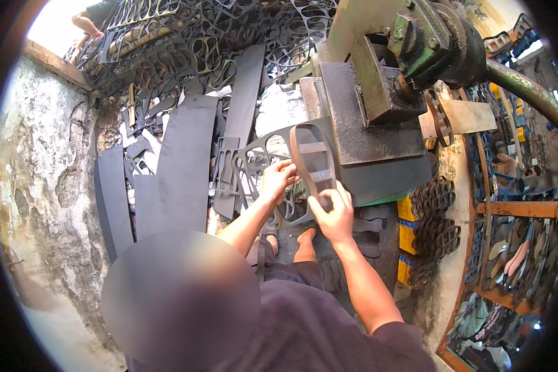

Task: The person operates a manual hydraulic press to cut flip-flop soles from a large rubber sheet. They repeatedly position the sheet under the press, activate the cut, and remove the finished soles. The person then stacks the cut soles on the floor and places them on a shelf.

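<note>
A sole-shaped metal die [312, 162], an open rusty-brown frame with crossbars, lies flat on a grey rubber sheet [378, 180] under the press head. The sheet is already punched with sole-shaped holes on its left part and hangs off the press bed.

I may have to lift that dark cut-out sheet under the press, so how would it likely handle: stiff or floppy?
Probably floppy: the cut-out sheet is thin and mostly sole-shaped holes, and its lower end seems to droop. Likely light for its size. The left hand and right hand both steady the die on it.
</note>
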The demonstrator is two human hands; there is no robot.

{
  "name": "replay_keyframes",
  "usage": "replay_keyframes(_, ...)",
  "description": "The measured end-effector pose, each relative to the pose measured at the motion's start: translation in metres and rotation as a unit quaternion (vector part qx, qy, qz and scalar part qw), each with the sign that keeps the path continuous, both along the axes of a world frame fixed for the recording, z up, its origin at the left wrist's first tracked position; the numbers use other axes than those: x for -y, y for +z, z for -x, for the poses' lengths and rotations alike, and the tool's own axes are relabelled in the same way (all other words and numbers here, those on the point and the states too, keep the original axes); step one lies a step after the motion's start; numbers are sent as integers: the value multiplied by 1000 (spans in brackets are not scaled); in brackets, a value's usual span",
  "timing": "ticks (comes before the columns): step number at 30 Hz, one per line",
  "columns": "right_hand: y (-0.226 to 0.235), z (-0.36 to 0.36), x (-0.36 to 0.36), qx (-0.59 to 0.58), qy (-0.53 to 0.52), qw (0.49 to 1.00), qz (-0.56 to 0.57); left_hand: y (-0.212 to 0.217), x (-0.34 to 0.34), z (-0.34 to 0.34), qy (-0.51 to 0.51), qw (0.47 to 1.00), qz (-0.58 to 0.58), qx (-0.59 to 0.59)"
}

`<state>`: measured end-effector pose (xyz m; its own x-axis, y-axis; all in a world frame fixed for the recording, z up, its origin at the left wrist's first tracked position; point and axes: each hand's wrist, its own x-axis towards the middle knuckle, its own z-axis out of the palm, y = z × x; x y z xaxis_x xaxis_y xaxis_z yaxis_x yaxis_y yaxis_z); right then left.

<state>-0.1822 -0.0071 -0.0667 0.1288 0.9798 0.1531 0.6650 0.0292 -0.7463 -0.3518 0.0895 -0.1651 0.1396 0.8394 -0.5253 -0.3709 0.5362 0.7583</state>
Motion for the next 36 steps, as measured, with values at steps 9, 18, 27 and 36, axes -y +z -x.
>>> replay_keyframes(9, -55, 10, -11, 180, -9, 982, -52, 6, 6, -6, 50, 998, -13, 26)
replay_keyframes(18, -57, -19, 41, 138, -6, 990, 2, 30, 14, -10, 52, 995, -79, -39)
replay_keyframes(27, -58, -46, 45, 144, -23, 989, 21, 40, 10, -25, 37, 995, -90, 19)
replay_keyframes(36, -55, -132, 18, 267, -129, 949, 103, -3, -26, -49, 144, 834, -246, -472)
